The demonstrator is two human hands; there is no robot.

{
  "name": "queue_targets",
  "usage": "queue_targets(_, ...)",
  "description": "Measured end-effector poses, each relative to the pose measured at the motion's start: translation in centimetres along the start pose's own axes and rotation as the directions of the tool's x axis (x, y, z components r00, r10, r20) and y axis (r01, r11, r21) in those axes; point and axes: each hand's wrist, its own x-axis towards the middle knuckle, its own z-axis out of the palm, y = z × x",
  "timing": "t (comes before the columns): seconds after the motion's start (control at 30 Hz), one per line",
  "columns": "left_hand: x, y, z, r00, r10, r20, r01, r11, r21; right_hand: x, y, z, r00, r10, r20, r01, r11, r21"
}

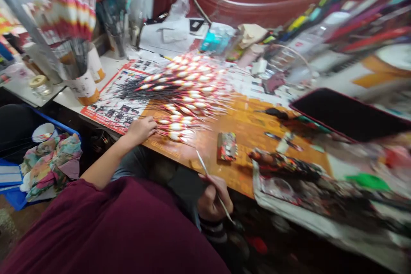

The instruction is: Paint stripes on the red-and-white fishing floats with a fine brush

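Note:
My left hand (pixel 141 131) rests at the table's near edge, its fingers curled on the stems of the nearest fishing floats (pixel 176 127). These floats have white bodies with red and yellow bands and lie side by side, thin tips toward the right. Beyond them spreads a large pile of similar floats (pixel 189 77), dark stems to the left. Just off the table edge, my right hand (pixel 214 199) is closed around a slim, pale paintbrush (pixel 203 163). Its fine tip points up and left, close to the nearest floats but apart from them.
A small paint-smeared block (pixel 227 146) lies on the table. Right of it are a cluttered tray (pixel 261 192) and a dark-screened tablet (pixel 349 113). Cups (pixel 81 87) of upright floats stand at the back left. A blue bin (pixel 77 130) with patterned cloth sits below left.

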Motion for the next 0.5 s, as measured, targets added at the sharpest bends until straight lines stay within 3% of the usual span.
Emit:
queue_targets(0.1,0.1,-0.3,-0.8,1.000,0.009,-0.024,-0.010,1.000,-0.018,1.0,-1.5,0.5,0.999,-0.045,-0.018,0.045,0.999,0.030)
queue_targets(0.23,1.2,-0.7,-1.3,0.997,-0.025,-0.071,0.024,1.000,-0.018,2.5,-1.3,-0.1,0.997,-0.070,-0.036,0.072,0.997,0.041)
queue_targets(0.37,1.7,-0.1,-1.6,0.995,-0.020,-0.095,0.018,1.000,-0.021,3.6,-0.7,-2.9,0.982,-0.097,-0.160,0.088,0.994,-0.065)
queue_targets(0.5,1.4,0.8,-1.7,0.997,0.018,-0.069,-0.019,1.000,-0.006,4.7,-1.3,-7.2,0.949,-0.077,-0.305,0.016,0.980,-0.198)
